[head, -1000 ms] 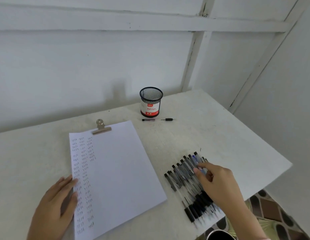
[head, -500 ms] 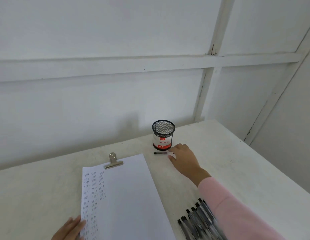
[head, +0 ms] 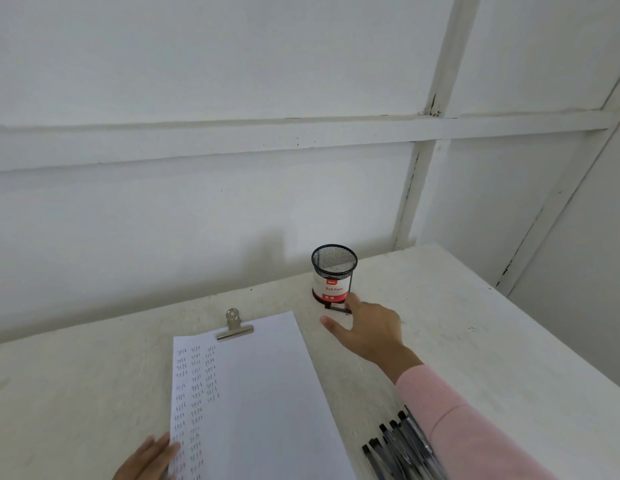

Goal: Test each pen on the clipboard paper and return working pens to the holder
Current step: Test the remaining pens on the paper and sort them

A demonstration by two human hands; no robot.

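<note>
Head view, right hand (head: 367, 329): reaches forward across the white tabletop (head: 474, 341), arm in a pink knitted sleeve (head: 450, 417), back of the hand up.
Right grip: released; thumb and forefinger are spread apart and straight, and the other fingers are hidden behind the hand.
Black ballpoint pen (head: 336, 308): lies flat on the tabletop just in front of the black wire-mesh pen holder (head: 333, 275), its right end under the forefinger and the thumb well short of it.
Holder: upright, just beyond the forefinger tip.
Left hand (head: 147, 460): low at the frame edge, fingers straight.
Left grip: released, fingertips resting on the left edge of the white handwritten sheet of paper (head: 267, 393).
Paper: held at the top by a silver metal clip (head: 234, 325).
Heap of dark pens (head: 398, 448): beside the sleeve, right of the paper.
</note>
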